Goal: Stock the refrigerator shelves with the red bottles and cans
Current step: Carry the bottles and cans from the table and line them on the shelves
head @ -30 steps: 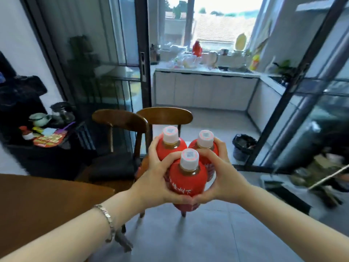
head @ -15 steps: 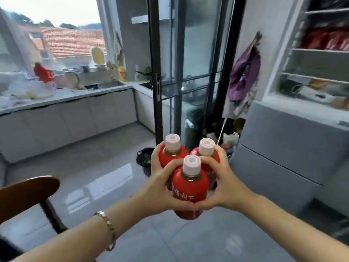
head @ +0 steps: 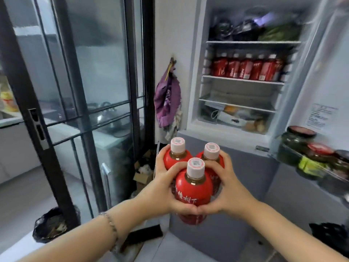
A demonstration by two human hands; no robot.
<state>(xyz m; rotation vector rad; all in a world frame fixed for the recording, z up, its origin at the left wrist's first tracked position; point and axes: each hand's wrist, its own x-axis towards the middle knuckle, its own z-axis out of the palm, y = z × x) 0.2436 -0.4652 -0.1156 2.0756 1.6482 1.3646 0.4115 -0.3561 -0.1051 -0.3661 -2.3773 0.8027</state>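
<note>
Glossy red plastic is being shown against matt grey.

Light is being caught on the shiny skins of the three round red plastic bottles [head: 192,188], while their pale pink screw caps [head: 195,165] are being shown as dull plastic. Reflections are being thrown back by the black-framed glass sliding door [head: 98,63]; the grey refrigerator drawer front [head: 236,176] is being seen as smooth and matt. A soft, creased look is being given by the purple cloth bag [head: 167,99], and a metallic glint by the silver bracelet [head: 111,224].
</note>
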